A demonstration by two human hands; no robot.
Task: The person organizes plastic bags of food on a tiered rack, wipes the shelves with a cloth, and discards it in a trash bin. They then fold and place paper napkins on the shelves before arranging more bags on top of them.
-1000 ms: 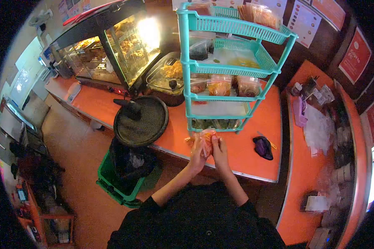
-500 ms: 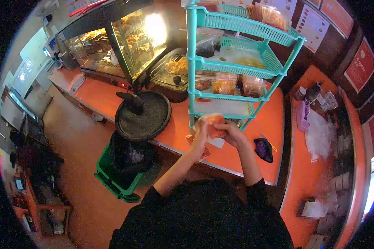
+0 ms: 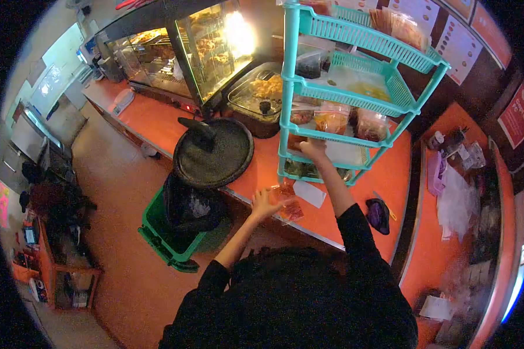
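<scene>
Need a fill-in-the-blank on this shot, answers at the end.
1. The right hand reaches to the rack, whose colour is ____.
2. The left hand is by a packet near the counter's front ____.
3. The bin on the floor is coloured ____.
4. In view, the lit cabinet stands to the rack's ____.

Missing words: turquoise; edge; green; left.

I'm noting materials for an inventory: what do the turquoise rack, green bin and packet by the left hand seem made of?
Turquoise rack: probably moulded plastic with slight sheen, judging by slotted tray walls.
Green bin: likely smooth plastic, from its even colour.
Packet: apparently clear, glossy film, as reddish contents show through.
</scene>
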